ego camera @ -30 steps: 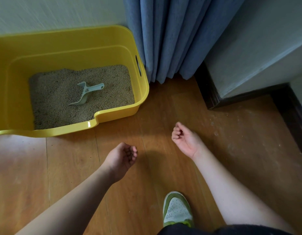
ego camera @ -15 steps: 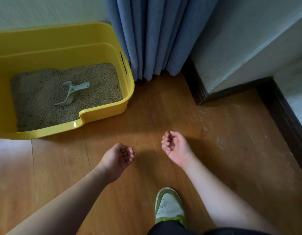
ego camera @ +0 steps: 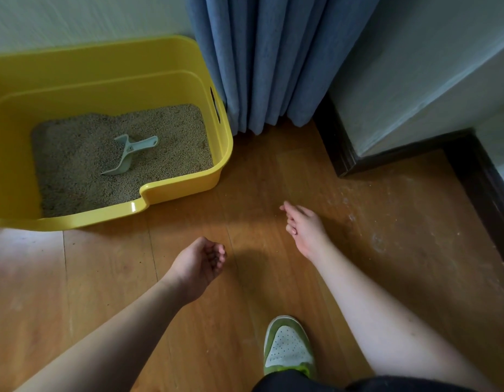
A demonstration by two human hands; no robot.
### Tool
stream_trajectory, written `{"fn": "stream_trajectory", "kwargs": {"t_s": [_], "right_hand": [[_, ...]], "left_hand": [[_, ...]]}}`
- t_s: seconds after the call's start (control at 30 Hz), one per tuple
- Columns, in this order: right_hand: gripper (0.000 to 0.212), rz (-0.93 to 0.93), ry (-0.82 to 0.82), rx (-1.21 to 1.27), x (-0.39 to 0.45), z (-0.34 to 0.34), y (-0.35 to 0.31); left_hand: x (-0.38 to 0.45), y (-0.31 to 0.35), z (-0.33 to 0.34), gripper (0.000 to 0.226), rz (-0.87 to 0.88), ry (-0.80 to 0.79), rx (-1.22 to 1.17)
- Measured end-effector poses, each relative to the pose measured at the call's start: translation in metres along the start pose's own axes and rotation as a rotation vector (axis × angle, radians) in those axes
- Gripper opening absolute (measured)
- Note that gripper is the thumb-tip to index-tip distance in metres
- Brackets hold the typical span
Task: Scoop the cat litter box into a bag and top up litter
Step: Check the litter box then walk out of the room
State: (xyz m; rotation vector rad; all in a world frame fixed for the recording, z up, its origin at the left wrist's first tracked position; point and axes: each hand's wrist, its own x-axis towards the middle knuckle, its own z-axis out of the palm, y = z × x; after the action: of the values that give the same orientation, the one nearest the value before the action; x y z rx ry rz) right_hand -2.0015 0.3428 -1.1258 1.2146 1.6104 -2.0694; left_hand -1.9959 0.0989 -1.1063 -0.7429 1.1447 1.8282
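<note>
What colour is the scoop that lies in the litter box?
Pale grey-green; the scoop shows clearly in the head view, lying on the litter.

Home room corner: wood floor [ego camera: 188, 321], blue curtain [ego camera: 267, 60], dark skirting board [ego camera: 338, 154], yellow litter box [ego camera: 103, 66] against wall.

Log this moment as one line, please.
hands: left hand, right hand empty, above floor | scoop: lying on litter in yellow litter box | bag: not in view
</note>
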Motion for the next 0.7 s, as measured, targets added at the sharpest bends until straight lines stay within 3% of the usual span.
{"fn": "stream_trajectory", "kwargs": {"t_s": [0.07,0.2,0.3,0.57,0.6,0.7], "right_hand": [[0.033,-0.068,0.013,-0.214,0.0,-0.001,-0.001],[0.026,-0.377,0.14,-0.887,0.006,0.002,-0.001],[0.025,-0.455,0.165,-1.041,0.009,0.005,0.006],[0.02,-0.412,0.194,-0.992,0.011,0.006,0.005],[0.023,-0.348,0.177,-0.858,0.009,0.007,0.001],[0.018,-0.054,0.047,-0.083,-0.005,0.015,-0.011]], "left_hand": [[0.001,0.001,0.001,0.029,-0.001,-0.01,0.0],[0.0,0.003,0.001,0.031,0.015,-0.02,0.003],[0.002,0.004,0.001,0.032,0.023,-0.019,-0.001],[0.0,0.008,0.005,0.03,0.039,-0.022,-0.005],[0.0,0.009,0.006,0.031,0.044,-0.023,-0.012],[0.001,0.013,0.01,0.031,0.047,-0.028,-0.047]]}}
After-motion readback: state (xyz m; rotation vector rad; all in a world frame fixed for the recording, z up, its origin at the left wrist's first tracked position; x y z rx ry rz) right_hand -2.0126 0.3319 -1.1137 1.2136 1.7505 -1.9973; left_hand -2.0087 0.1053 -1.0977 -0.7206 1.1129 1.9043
